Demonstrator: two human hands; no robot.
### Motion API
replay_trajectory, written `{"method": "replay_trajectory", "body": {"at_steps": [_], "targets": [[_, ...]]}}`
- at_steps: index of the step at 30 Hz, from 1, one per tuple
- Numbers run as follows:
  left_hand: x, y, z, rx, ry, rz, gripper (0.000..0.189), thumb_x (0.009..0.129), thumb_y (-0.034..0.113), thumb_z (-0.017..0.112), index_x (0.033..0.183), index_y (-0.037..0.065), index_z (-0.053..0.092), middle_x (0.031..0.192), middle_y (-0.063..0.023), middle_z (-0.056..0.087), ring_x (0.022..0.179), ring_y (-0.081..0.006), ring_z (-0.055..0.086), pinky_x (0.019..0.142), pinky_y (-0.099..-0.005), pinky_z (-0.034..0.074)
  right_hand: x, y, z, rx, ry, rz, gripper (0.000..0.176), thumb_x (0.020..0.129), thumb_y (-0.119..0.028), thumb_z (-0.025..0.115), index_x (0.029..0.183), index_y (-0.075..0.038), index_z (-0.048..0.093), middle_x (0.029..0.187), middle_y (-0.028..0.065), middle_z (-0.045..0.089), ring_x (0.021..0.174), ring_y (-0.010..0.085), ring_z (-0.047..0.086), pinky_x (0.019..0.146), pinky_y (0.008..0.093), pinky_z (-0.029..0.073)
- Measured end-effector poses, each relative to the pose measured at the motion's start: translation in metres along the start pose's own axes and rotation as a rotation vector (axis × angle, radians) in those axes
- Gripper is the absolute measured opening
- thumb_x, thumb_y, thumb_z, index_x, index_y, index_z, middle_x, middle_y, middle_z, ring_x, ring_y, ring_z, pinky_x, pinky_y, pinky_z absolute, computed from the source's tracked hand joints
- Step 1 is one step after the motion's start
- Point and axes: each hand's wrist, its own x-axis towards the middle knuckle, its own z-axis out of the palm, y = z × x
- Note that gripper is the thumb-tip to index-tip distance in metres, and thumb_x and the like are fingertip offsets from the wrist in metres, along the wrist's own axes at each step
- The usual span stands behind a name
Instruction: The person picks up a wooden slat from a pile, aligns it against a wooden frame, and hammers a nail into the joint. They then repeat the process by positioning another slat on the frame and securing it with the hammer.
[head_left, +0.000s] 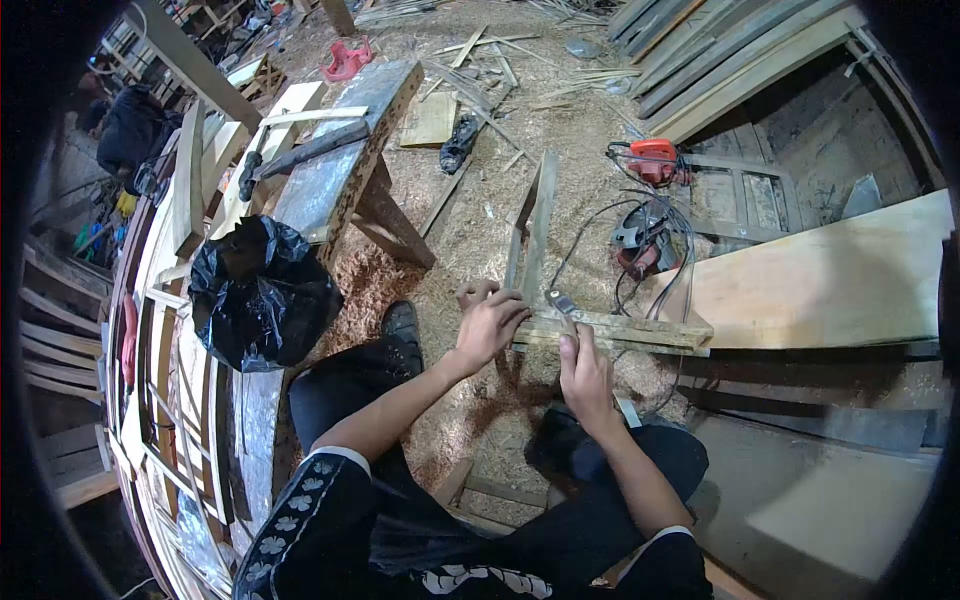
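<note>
My right hand (586, 378) is wrapped round the handle of a small hammer (563, 302), whose metal head is over the left part of a wooden frame (640, 332). My left hand (487, 322) rests at the frame's left end with its fingers curled down onto the wood; what its fingertips hold, if anything, is too small to make out. From that corner, long wooden pieces (541, 225) of the frame reach away from me.
A black plastic bag (262, 295) and a larger hammer (300, 155) lie on the left bench (345, 95). Corded power tools (645, 238) and a red tool (654, 160) stand right of the frame, near a wide board (820, 275). A person (135, 135) is at far left.
</note>
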Motion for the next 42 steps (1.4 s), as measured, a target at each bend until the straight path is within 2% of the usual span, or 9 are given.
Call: {"method": "replay_trajectory", "body": {"at_steps": [6,13,19,23,25,27,29,32,42], "targets": [[0.0,-0.01,0.006,-0.179,0.035,-0.142,0.015,0.081,0.023,0.077,0.094,0.016,0.079,0.102,0.0025,0.071,0.107,-0.02,0.054,0.098,-0.041,0.029,0.001,0.006,-0.003,0.033,-0.041,0.021,0.027,0.103,-0.027,0.049,0.111,-0.001,0.053,0.081,0.0279,0.063,0.076,0.0493,0.062,0.063,0.0543,0.047],[-0.004,-0.018,0.014,-0.667,-0.048,-0.39,0.025,0.088,0.015,0.074,0.111,0.004,0.072,0.105,-0.0129,0.07,0.103,-0.0255,0.064,0.094,-0.0368,0.048,-0.001,0.004,-0.005,0.028,-0.098,0.02,0.027,0.104,-0.029,0.049,0.11,-0.003,0.052,0.085,0.0262,0.064,0.076,0.0475,0.063,0.062,0.0533,0.047],[-0.012,-0.027,0.034,-0.417,0.174,-0.36,0.044,0.088,0.023,0.074,0.127,0.004,0.064,0.111,-0.0138,0.069,0.109,-0.028,0.063,0.103,-0.0416,0.042,0.0,0.002,0.001,-0.037,-0.086,-0.001,0.029,0.103,-0.025,0.048,0.115,0.001,0.056,0.092,0.0289,0.064,0.084,0.0488,0.062,0.07,0.0536,0.046],[-0.007,-0.027,0.026,-0.472,-0.098,-0.418,0.045,0.092,0.032,0.068,0.128,0.005,0.065,0.119,-0.0182,0.068,0.113,-0.0314,0.062,0.105,-0.0431,0.039,0.0,0.007,0.005,-0.039,-0.076,-0.047,0.032,0.105,-0.028,0.045,0.119,-0.001,0.055,0.093,0.025,0.067,0.079,0.047,0.064,0.066,0.0522,0.049],[-0.006,-0.023,0.021,-0.477,-0.177,-0.457,0.046,0.093,0.035,0.066,0.128,0.005,0.065,0.121,-0.0196,0.067,0.116,-0.0325,0.061,0.105,-0.0426,0.04,-0.002,0.004,0.005,0.099,0.122,-0.118,0.033,0.105,-0.026,0.045,0.12,0.001,0.056,0.093,0.0256,0.067,0.079,0.0458,0.065,0.065,0.0515,0.05],[-0.003,-0.021,0.015,-0.393,-0.247,-0.506,0.044,0.096,0.038,0.063,0.129,0.01,0.065,0.133,-0.0176,0.062,0.126,-0.0314,0.056,0.112,-0.0441,0.03,-0.003,0.005,0.006,0.115,0.094,-0.09,0.034,0.105,-0.024,0.044,0.124,0.003,0.054,0.091,0.0262,0.067,0.076,0.0444,0.066,0.065,0.0503,0.05],[-0.002,-0.017,0.013,-0.397,-0.251,-0.504,0.045,0.096,0.04,0.062,0.13,0.011,0.066,0.133,-0.0173,0.062,0.126,-0.0316,0.056,0.112,-0.0447,0.029,-0.001,0.013,0.009,-0.089,-0.148,-0.041,0.035,0.105,-0.022,0.044,0.125,0.004,0.054,0.089,0.027,0.067,0.076,0.0432,0.067,0.066,0.0496,0.052],[0.002,-0.02,0.011,-0.343,-0.268,-0.515,0.045,0.096,0.043,0.06,0.129,0.013,0.066,0.133,-0.0175,0.062,0.126,-0.0326,0.056,0.113,-0.0455,0.028,-0.004,0.001,0.008,0.051,0.036,-0.073,0.034,0.105,-0.023,0.044,0.124,0.003,0.055,0.091,0.0275,0.067,0.076,0.044,0.067,0.067,0.0498,0.052],[-0.004,-0.009,0.009,-0.256,-0.275,-0.545,0.041,0.097,0.043,0.059,0.126,0.016,0.069,0.134,-0.0223,0.06,0.132,-0.0364,0.051,0.11,-0.0647,0.014,-0.005,0.007,0.013,-0.05,0.037,-0.117,0.038,0.105,-0.025,0.044,0.126,0.004,0.056,0.103,0.0283,0.067,0.085,0.0445,0.067,0.07,0.0509,0.053]]}}
